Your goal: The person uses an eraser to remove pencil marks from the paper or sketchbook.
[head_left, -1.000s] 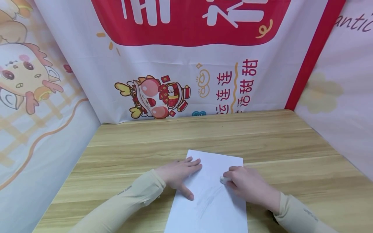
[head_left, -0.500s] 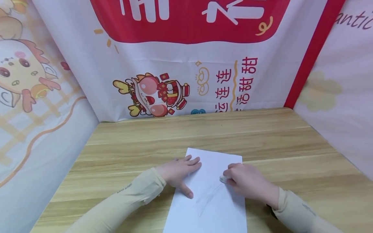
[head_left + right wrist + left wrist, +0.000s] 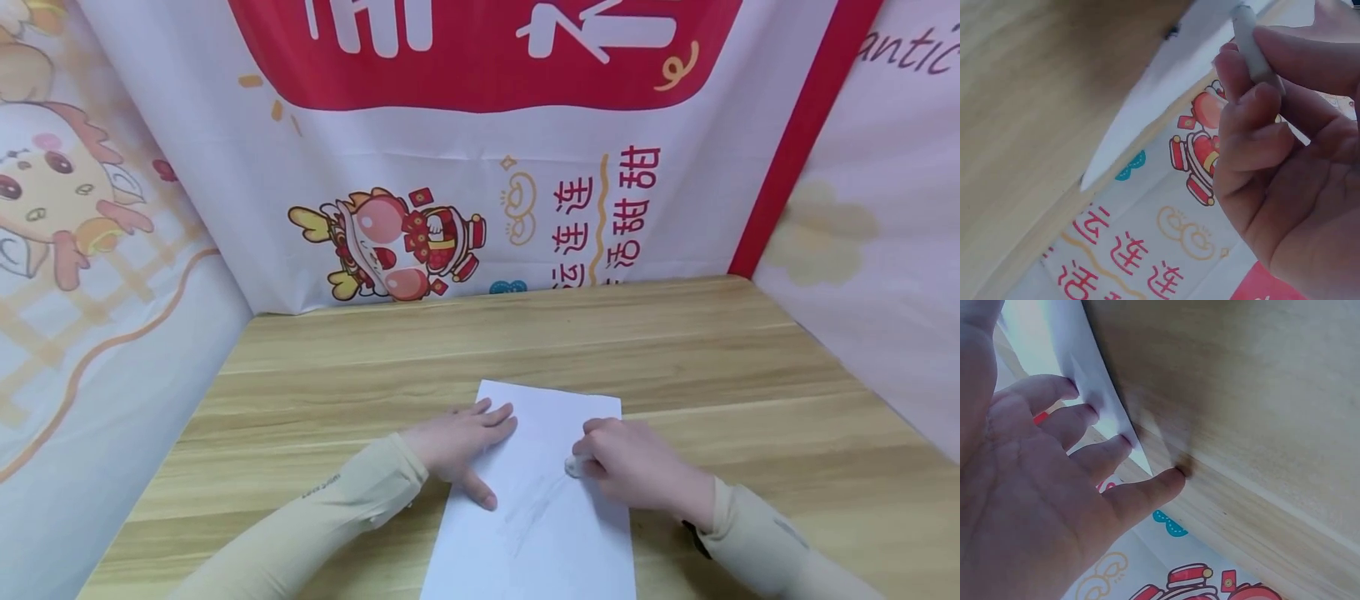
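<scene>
A white sheet of paper [image 3: 555,550] lies on the wooden table, with a faint grey smear of pencil marks [image 3: 534,515] across its middle. My left hand [image 3: 461,446] rests spread along the paper's left edge, thumb and fingertips on the sheet; in the left wrist view the little finger [image 3: 1166,484] reaches past the edge onto the wood. Over the right part of the sheet, my right hand [image 3: 637,467] pinches a white eraser [image 3: 1249,44] between thumb and curled fingers. Its dirtied grey end touches the paper at the upper end of the smear.
The wooden table [image 3: 360,358] reaches back to a white and red printed cloth [image 3: 450,150]. More printed cloths hang at the left [image 3: 150,275] and right [image 3: 862,250]. A small dark speck [image 3: 1172,31] sits at the paper's edge in the right wrist view.
The eraser in my right hand has shifted slightly toward me on the paper, and the grey smear looks a little fainter. My left hand stays in place on the sheet.
</scene>
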